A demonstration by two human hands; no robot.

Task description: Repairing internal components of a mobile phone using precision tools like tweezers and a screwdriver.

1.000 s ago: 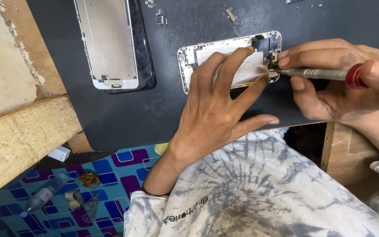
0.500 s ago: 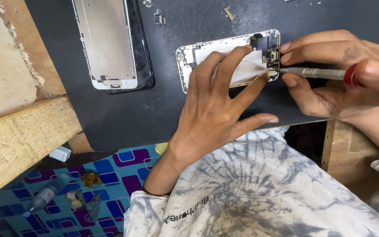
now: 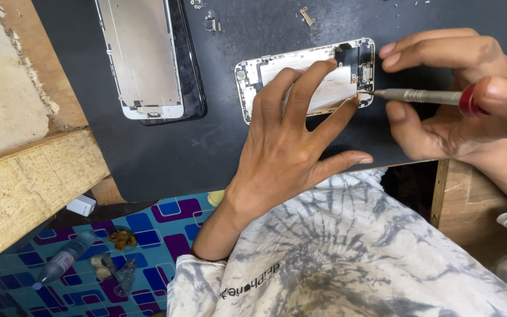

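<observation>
- Here, a detached silver-backed phone screen panel (image 3: 148, 58) lies near the black work mat's (image 3: 148, 158) far left edge.
- The left hand (image 3: 289, 147), fingers spread, presses flat on the opened white-rimmed phone body (image 3: 300, 76) at the mat's middle.
- The right hand (image 3: 465, 100) pinches a red-capped metal screwdriver (image 3: 423, 95), tip at the body's right end.
- A slipping tip could likely gouge parts, since the screws look tiny.
- No packaging or signs are legible.

A person seen from above, wearing a grey and white tie-dye shirt (image 3: 347, 252) with long sleeves. The left sleeve (image 3: 198, 287) is pushed up the forearm and carries small dark print beside its cuff. Both hands, left hand (image 3: 289, 147) and right hand (image 3: 459, 105), are bare, without rings or gloves.
</observation>
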